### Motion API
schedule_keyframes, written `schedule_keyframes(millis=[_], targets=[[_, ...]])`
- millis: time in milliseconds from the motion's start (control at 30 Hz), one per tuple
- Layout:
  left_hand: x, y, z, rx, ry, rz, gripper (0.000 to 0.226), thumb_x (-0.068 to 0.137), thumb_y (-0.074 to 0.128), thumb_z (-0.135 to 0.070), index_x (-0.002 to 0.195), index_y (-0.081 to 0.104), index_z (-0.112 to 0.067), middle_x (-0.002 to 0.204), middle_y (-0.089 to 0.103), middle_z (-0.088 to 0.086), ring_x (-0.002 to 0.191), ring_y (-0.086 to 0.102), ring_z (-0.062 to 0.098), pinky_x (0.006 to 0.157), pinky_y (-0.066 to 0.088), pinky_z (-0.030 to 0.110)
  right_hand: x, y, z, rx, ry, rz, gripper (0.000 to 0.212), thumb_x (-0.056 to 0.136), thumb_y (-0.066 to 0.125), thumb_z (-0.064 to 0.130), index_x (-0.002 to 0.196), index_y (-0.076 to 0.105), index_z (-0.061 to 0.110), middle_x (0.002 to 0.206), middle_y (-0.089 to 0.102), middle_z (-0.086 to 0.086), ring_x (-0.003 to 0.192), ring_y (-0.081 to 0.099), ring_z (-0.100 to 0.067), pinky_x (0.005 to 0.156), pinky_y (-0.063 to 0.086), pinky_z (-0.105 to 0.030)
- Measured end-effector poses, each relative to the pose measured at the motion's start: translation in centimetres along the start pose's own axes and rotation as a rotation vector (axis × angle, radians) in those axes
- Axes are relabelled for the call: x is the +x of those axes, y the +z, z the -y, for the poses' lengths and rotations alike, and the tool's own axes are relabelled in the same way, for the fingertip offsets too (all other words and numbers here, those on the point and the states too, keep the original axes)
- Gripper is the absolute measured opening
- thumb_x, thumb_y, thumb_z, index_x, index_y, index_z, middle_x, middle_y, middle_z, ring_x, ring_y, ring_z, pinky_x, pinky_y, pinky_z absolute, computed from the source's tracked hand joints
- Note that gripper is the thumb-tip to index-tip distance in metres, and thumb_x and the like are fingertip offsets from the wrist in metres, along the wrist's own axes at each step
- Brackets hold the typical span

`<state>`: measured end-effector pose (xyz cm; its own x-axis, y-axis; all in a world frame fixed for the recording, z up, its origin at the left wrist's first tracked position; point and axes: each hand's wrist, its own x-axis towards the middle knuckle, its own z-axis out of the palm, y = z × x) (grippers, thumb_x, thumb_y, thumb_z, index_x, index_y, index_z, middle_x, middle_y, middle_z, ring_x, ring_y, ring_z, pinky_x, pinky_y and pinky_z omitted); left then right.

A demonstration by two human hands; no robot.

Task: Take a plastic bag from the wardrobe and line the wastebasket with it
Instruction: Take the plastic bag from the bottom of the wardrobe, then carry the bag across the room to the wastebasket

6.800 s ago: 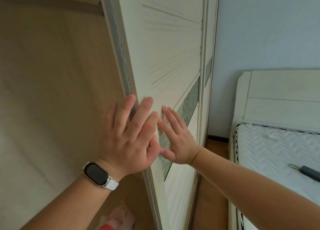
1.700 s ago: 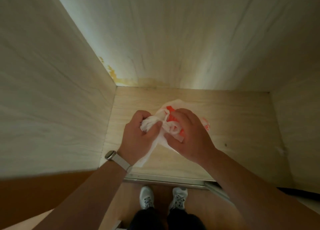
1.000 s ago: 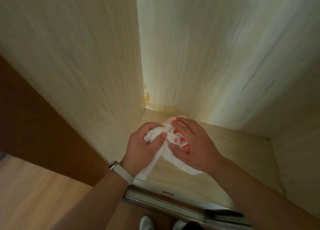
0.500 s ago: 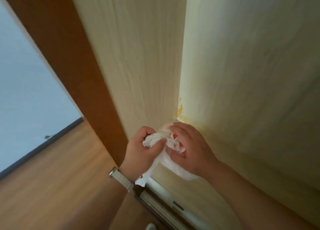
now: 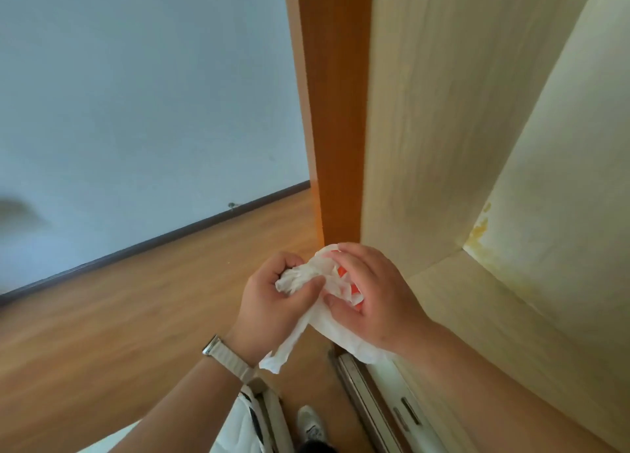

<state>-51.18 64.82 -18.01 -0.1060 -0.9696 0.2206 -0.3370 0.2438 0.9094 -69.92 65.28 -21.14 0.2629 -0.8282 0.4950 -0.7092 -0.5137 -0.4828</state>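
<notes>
i've got both hands together mid-frame: left hand [image 5: 272,302] and right hand [image 5: 371,295] bunch the plastic bag [image 5: 317,282]. looks featherlight, limp, slippery; i'd pinch its rim.

left hand [image 5: 269,302] and right hand [image 5: 378,295], bag [image 5: 327,323] between them, are right in front of side panel [image 5: 335,111] edge. open floor [image 5: 119,316] to the left up to wall [image 5: 136,77]. to the right wardrobe base [image 5: 511,333], boxed by side and back panel [image 5: 562,179]. door track [image 5: 371,408] below right wrist.
</notes>
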Motion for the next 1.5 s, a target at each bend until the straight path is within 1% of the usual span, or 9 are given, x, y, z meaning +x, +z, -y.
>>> schedule_keyframes(millis=[100, 267, 433, 600, 833, 1033, 1233, 1367, 1500], targets=[[0.2, -3.1, 1.5, -0.026, -0.054, -0.070, 0.016, 0.078, 0.078, -0.027, 0.080, 0.062, -0.026, 0.077, 0.067, -0.001, 0.066, 0.063, 0.017, 0.057, 0.054, 0.029, 2.5, 2.7, 1.2, 0.018, -0.034, 0.108, 0.059, 0.094, 0.034, 0.066, 0.135, 0.044, 0.024, 0.141, 0.046, 0.006, 0.130, 0.043, -0.016, 0.105, 0.043, -0.040], [2.1, -8.4, 4.6, -0.011, -0.129, -0.183, 0.017, 0.080, 0.079, -0.021, 0.080, 0.062, -0.025, 0.074, 0.066, -0.002, 0.062, 0.060, 0.009, 0.055, 0.051, 0.023, 8.4, 8.0, 2.7, 0.045, -0.117, 0.225, 0.060, 0.093, 0.035, 0.068, 0.137, 0.041, 0.028, 0.144, 0.043, 0.008, 0.132, 0.041, -0.013, 0.108, 0.040, -0.040], [6.0, -14.6, 7.7, 0.000, -0.179, -0.323, 0.018, 0.078, 0.079, -0.015, 0.078, 0.062, -0.021, 0.072, 0.066, -0.006, 0.062, 0.060, 0.003, 0.054, 0.049, 0.017, 15.5, 13.5, 4.5, 0.029, -0.211, 0.305, 0.057, 0.093, 0.039, 0.068, 0.139, 0.038, 0.034, 0.144, 0.043, 0.013, 0.131, 0.041, -0.007, 0.108, 0.025, -0.021], [9.3, -20.4, 10.5, -0.068, -0.193, -0.418, 0.017, 0.079, 0.078, -0.012, 0.079, 0.062, -0.019, 0.068, 0.065, -0.013, 0.060, 0.060, 0.002, 0.054, 0.048, 0.016, 22.2, 18.3, 6.4, 0.034, -0.323, 0.357, 0.058, 0.094, 0.049, 0.057, 0.143, 0.036, 0.029, 0.147, 0.041, 0.010, 0.133, 0.038, -0.009, 0.111, 0.036, -0.033], [10.3, -27.4, 12.5, -0.067, -0.164, -0.588, 0.019, 0.079, 0.077, -0.010, 0.080, 0.061, -0.021, 0.071, 0.065, -0.010, 0.062, 0.060, 0.003, 0.054, 0.049, 0.017, 28.3, 23.9, 10.3, 0.120, -0.522, 0.379, 0.059, 0.093, 0.050, 0.052, 0.142, 0.040, 0.021, 0.146, 0.045, 0.003, 0.134, 0.043, -0.016, 0.108, 0.042, -0.043], [8.6, -32.0, 13.7, -0.039, -0.214, -0.774, 0.017, 0.079, 0.078, -0.011, 0.082, 0.063, -0.020, 0.074, 0.068, -0.008, 0.066, 0.064, 0.006, 0.057, 0.053, 0.020, 32.0, 28.9, 14.2, 0.242, -0.697, 0.413, 0.057, 0.092, 0.055, 0.047, 0.141, 0.042, 0.021, 0.146, 0.043, 0.002, 0.132, 0.045, -0.019, 0.100, 0.047, -0.045], [7.2, -36.0, 14.6, 0.044, -0.256, -0.920, 0.015, 0.080, 0.077, -0.011, 0.082, 0.063, -0.017, 0.074, 0.065, -0.002, 0.063, 0.060, 0.005, 0.057, 0.053, 0.021, 34.8, 34.2, 18.0, 0.350, -0.841, 0.475, 0.057, 0.093, 0.053, 0.050, 0.143, 0.039, 0.027, 0.145, 0.045, 0.002, 0.130, 0.047, -0.021, 0.101, 0.046, -0.044], [7.9, -38.2, 15.7, 0.099, -0.296, -1.020, 0.017, 0.079, 0.077, -0.012, 0.081, 0.063, -0.022, 0.071, 0.064, -0.010, 0.062, 0.060, 0.005, 0.056, 0.051, 0.019, 37.4, 38.0, 19.8, 0.419, -0.916, 0.534, 0.057, 0.092, 0.050, 0.053, 0.142, 0.037, 0.029, 0.143, 0.048, 0.001, 0.128, 0.049, -0.023, 0.101, 0.047, -0.044], [10.1, -40.7, 17.4, 0.173, -0.348, -1.128, 0.015, 0.077, 0.078, -0.023, 0.081, 0.063, -0.026, 0.073, 0.064, -0.008, 0.064, 0.060, 0.008, 0.057, 0.052, 0.022, 41.2, 42.7, 21.0, 0.518, -0.981, 0.614, 0.060, 0.091, 0.053, 0.050, 0.143, 0.036, 0.027, 0.144, 0.048, -0.002, 0.129, 0.048, -0.023, 0.099, 0.048, -0.048]])
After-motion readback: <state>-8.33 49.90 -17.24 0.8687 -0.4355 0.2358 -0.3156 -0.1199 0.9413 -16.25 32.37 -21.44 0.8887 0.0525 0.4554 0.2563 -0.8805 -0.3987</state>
